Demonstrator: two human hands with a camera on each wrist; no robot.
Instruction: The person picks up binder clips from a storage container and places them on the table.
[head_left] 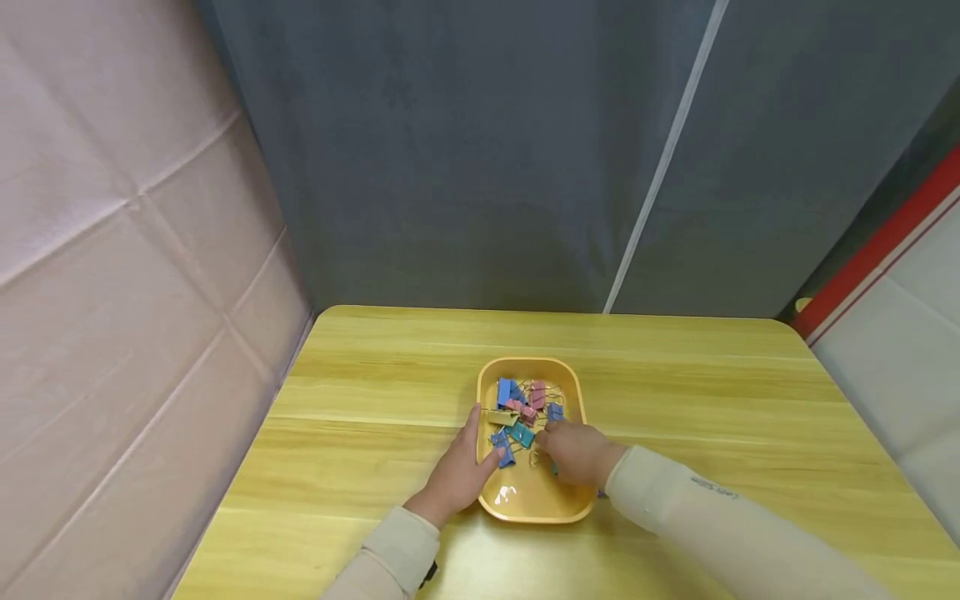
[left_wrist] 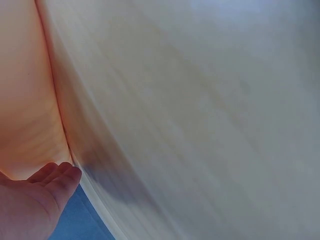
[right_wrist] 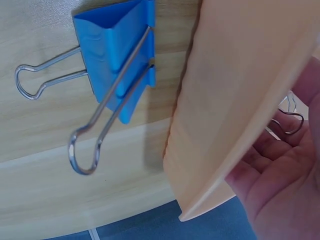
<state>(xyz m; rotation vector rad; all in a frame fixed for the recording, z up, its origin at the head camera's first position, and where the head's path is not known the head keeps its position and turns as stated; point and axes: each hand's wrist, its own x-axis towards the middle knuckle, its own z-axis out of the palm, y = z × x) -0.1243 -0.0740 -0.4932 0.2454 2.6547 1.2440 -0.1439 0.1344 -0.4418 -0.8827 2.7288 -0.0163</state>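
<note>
Take the yellow-orange, round-cornered plastic tray on the wood-grain tabletop as landmark. Inside it, mostly toward the far half and middle, a loose heap of wire-handled metal binder clips in blue, pink, pale yellow and teal. Just outside the tray's right wall, on the tabletop, a single blue metal binder clip, both wire handles in sight. At the tray's left wall, the left hand, thumb over the rim and fingers pressed together along the outside, pinching the wall between. Over the tray's right rim, the right hand, fingers curled down inside, with a silver wire loop beside them; pinched or merely touched, cannot tell. Probably best to hold the left wall firmly, so as to stop the tray sliding. Grip one clip at a time, by the stiff body rather than a swinging handle, and lift straight up to avoid snagging neighbouring wires. Mind the clip outside the tray, too, likely easy to brush with the right wrist.
</note>
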